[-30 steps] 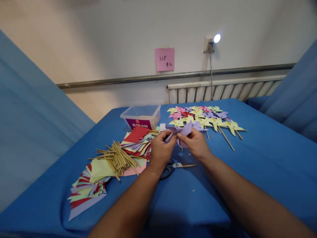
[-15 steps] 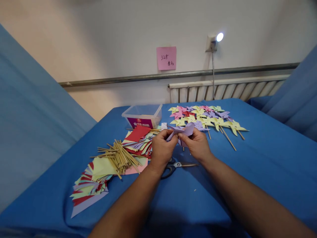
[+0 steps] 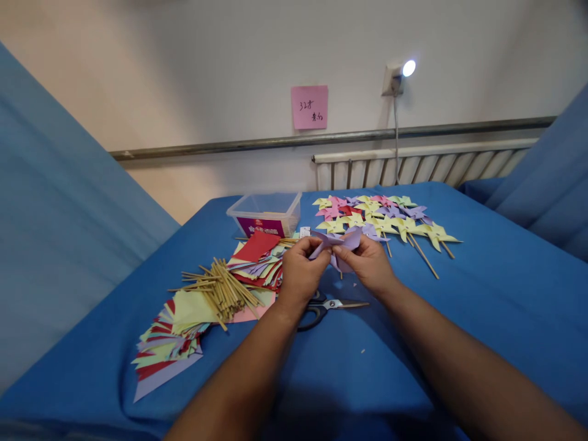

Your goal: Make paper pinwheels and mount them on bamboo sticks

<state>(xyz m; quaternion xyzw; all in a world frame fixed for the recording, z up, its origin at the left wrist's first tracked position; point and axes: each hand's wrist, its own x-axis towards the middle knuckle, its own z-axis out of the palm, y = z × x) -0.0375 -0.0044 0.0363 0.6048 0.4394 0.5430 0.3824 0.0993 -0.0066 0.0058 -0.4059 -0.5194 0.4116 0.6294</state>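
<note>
Purple paper point(image 3: 348, 239), one folded piece: we hold it above the blue table point(image 3: 478, 306), clamped between thumb and fingers of our left hand point(image 3: 303, 267) and, likewise, our right hand point(image 3: 369, 264). Just nearer us than the grip: scissors point(image 3: 331, 304), one pair, lying flat. Left of the grip: sticks point(image 3: 226, 291), one heap; coloured sheets point(image 3: 260, 248), fanned stacks. Beyond, leftward: clear box point(image 3: 264, 226), one. Beyond, rightward: pinwheels point(image 3: 407, 226), several colours.

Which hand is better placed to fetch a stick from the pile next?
Probably the left hand: it is nearer the sticks. The right hand is farther off, and both hold purple paper.
</note>
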